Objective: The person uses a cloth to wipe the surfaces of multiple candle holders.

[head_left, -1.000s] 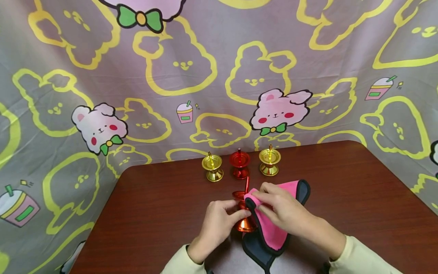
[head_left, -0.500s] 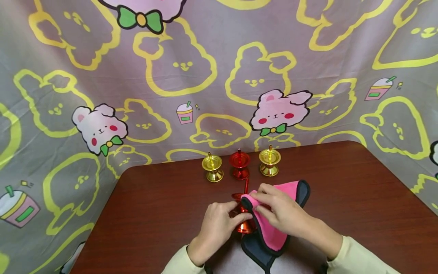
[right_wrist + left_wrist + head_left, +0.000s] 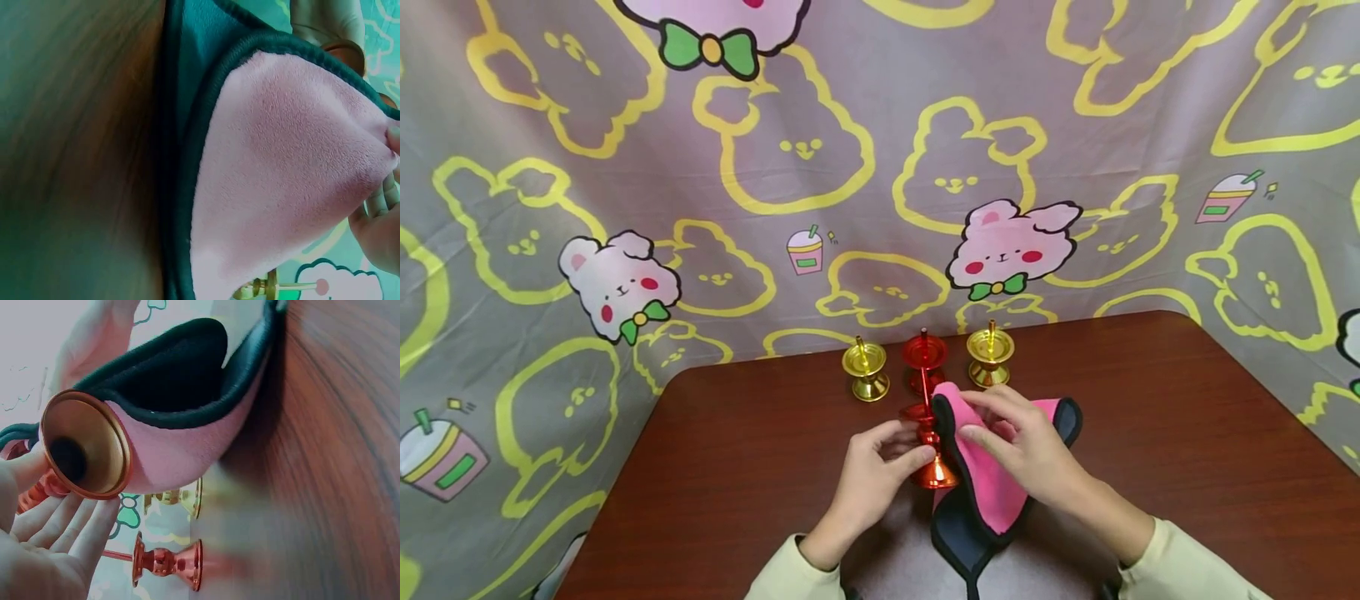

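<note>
Behind everything we see a grey-mauve fabric backdrop (image 3: 805, 125) printed with yellow rabbit outlines, pink-cheeked heads and little drink cups, and in front of it a dark reddish-brown table (image 3: 737, 467).

In the head view, a row of three small dished stands lines the table's far side: a left gold stand (image 3: 870, 385), a back red stand (image 3: 916, 354) in the middle and a right gold stand (image 3: 989, 371). Nearer to us, the person's left hand (image 3: 876, 475) grips a front red stand (image 3: 934, 475) between thumb and fingers; its thin rod overlaps the back red stand from here. The right hand (image 3: 1033, 446) pinches a pink cloth (image 3: 996, 492) with black edging and a dark reverse, its raised corner beside the front red stand's dish. We cannot tell whether they touch there. Both arms wear pale sleeves (image 3: 1187, 558).

In the left wrist view, we look into the hollow underside of the front red stand, tilted clear of the table, with the left fingers curled round it. The cloth hangs just beside, folded so that its dark side shows.

In the right wrist view, the cloth's pink face fills the middle, drawn up to the right hand's pinch at the edge.
</note>
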{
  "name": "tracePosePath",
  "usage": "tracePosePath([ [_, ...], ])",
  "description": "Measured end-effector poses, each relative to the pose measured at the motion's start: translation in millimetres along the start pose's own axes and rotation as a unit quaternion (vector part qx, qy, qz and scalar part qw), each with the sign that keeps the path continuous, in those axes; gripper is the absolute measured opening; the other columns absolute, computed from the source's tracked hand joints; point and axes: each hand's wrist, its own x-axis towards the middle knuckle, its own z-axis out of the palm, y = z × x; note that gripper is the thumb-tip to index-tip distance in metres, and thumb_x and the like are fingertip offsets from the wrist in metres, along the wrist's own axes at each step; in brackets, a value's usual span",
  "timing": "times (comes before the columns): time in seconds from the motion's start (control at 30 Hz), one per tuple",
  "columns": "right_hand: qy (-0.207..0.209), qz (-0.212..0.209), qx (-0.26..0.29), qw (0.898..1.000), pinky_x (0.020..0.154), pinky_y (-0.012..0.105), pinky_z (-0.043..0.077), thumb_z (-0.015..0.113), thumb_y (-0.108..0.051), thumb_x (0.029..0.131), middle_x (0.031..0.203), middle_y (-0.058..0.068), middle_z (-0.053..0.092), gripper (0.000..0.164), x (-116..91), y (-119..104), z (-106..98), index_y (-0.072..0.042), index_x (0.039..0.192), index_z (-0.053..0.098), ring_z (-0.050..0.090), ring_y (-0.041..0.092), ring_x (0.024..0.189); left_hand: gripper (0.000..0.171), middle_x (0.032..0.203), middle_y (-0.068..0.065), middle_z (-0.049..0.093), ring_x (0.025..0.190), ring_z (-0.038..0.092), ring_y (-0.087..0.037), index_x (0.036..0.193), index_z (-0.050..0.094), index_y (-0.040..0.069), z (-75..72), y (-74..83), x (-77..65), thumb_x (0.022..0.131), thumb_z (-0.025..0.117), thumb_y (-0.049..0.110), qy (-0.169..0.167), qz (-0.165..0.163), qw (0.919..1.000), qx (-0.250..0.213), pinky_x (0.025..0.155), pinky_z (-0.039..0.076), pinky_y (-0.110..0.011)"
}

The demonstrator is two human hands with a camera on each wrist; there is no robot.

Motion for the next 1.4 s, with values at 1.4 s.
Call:
tracePosePath([
  [1.4, -0.117, 0.087, 0.132, 0.980, 0.077, 0.032, 0.058, 0.073, -0.012, 0.092, 0.099, 0.003, 0.073, 0.019, -6.8, 8.0, 11.2, -0.008, 0.111, 0.074, 0.069, 0.019, 0.088, 0.032, 0.096, -0.010, 0.075, 0.090, 0.068, -0.018, 0.115, 0.075, 0.002, 8.4, -0.4, -0.3, 0.085, 0.081, 0.011, 0.054, 0.013, 0.9983, 0.014, 0.078, 0.055, -0.025],
])
